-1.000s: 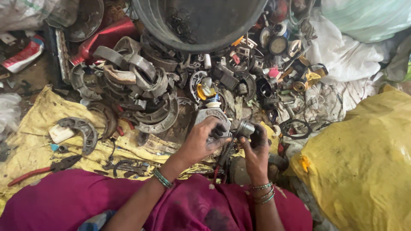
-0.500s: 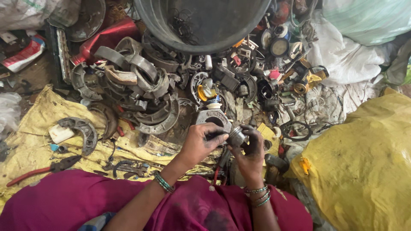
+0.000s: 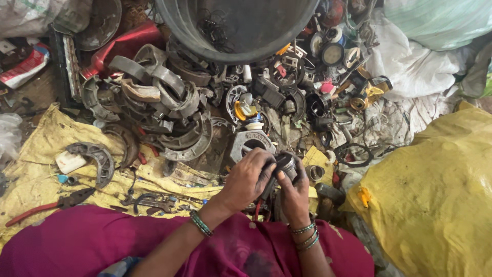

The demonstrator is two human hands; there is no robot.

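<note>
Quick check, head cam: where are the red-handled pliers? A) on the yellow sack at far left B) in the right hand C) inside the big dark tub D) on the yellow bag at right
A: the red-handled pliers lie on the yellow sack at far left, away from both hands; the left hand and right hand hold a small dark metal part between them.

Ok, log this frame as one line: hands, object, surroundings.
left hand: grips small metal part | right hand: holds same part from below | pliers on yellow sack | scrap pile ahead
</note>
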